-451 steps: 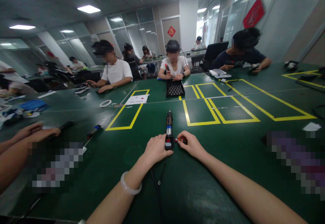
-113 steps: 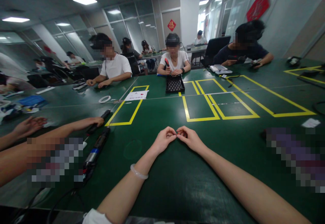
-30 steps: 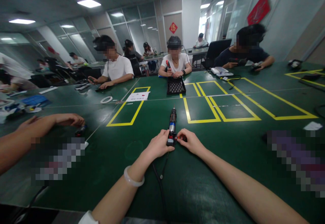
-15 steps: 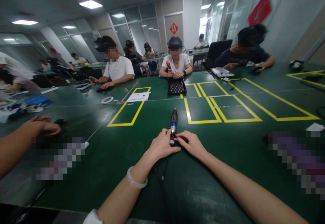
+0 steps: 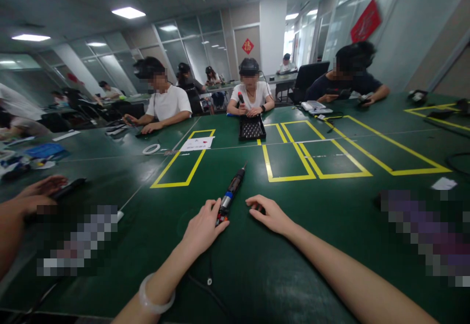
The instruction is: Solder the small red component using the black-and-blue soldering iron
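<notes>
A slim electric screwdriver (image 5: pixel 230 193), black with a blue and silver band, lies on the green table (image 5: pixel 293 265) with its tip pointing away and to the right. My left hand (image 5: pixel 203 226) is closed round its near end, thumb on one side and fingers on the other. My right hand (image 5: pixel 266 214) rests on the table just right of the tool, apart from it, fingers stretched out to the left and nothing visible in them. The tool's dark cable (image 5: pixel 209 281) trails toward me under my left forearm.
Yellow tape rectangles (image 5: pixel 286 177) mark the table ahead. Beyond them stand a black tray (image 5: pixel 252 128), a white sheet (image 5: pixel 197 143) and a white tape roll (image 5: pixel 152 149). A co-worker's hand (image 5: pixel 36 192) lies beside a black tool (image 5: pixel 68 188) at the left. Several people sit across the table.
My right hand has let go of the tool's rear end and drawn back to the right. My left hand has swung the screwdriver so its tip now leans right.
</notes>
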A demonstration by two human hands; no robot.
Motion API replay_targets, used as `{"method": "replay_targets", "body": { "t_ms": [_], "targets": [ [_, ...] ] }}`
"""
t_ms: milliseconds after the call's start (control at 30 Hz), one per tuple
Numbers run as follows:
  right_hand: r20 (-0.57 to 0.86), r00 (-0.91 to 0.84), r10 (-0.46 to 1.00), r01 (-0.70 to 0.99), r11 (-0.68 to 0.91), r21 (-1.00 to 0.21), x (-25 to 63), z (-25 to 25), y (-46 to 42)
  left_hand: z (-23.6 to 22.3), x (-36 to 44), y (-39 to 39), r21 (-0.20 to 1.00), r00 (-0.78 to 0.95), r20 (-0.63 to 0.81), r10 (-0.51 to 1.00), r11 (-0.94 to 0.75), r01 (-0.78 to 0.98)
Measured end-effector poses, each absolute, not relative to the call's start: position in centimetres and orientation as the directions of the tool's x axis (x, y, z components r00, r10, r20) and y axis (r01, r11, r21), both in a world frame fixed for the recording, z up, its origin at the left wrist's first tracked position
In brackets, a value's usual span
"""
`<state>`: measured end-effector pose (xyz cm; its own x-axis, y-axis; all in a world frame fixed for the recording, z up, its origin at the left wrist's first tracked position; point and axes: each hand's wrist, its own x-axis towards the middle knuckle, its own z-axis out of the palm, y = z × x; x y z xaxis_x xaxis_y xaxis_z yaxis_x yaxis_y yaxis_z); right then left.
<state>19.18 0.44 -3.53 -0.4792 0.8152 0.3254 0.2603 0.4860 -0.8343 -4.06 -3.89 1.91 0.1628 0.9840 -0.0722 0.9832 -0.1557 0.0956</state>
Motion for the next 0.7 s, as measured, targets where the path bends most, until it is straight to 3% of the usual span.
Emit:
{"method": "replay_targets", "body": {
  "t_ms": [167, 567, 700],
  "targets": [
    [0.305, -0.441, 0.844, 0.271, 0.449, -0.851, 19.5, -3.5, 0.8, 2.0, -10.6, -6.8, 0.084, 0.043, -0.116, 0.992, -0.033, 0.996],
    [0.311, -0.470, 0.826, 0.327, 0.491, -0.808, 19.2, -4.1, 0.9, 0.2, -28.5, -10.6, 0.068, -0.136, -0.051, 0.989, 0.140, 0.988],
    [0.314, -0.473, 0.823, 0.326, 0.495, -0.805, 19.2, -4.2, 0.9, 0.4, -29.0, -11.4, -0.048, -0.163, 0.040, 0.986, 0.165, 0.985]
  ]
}}
